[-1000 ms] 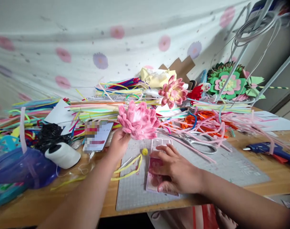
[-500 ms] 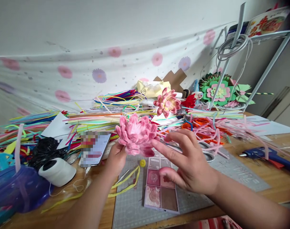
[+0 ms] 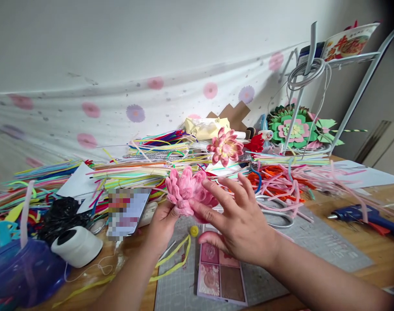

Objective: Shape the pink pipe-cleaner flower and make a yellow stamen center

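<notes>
A fluffy pink flower [image 3: 184, 190] with layered petals is held up over the work area. My left hand [image 3: 162, 222] is closed round its underside, and the flower hides part of the fingers. With its fingers spread, my right hand [image 3: 237, 220] touches the near right petals by the index fingertip. Below the hands lies a makeup palette [image 3: 221, 276] of pink and brown pans, on a grey cutting mat [image 3: 174, 289]. Beside the palette is a small yellow ball [image 3: 194, 231], close to a yellow strip [image 3: 171, 270].
Several bundles of coloured pipe cleaners [image 3: 132, 172] line the back, with a pink-and-yellow flower [image 3: 225, 147] among them. A white thread spool [image 3: 77, 246], a purple bowl [image 3: 25, 272] and a phone [image 3: 127, 214] stand left. Scissors [image 3: 277, 218] and a blue glue gun [image 3: 361, 214] lie right.
My right hand has moved left, its index finger now farther over the petals. The flower has turned and tilted in my left hand. The camera view has shifted slightly.
</notes>
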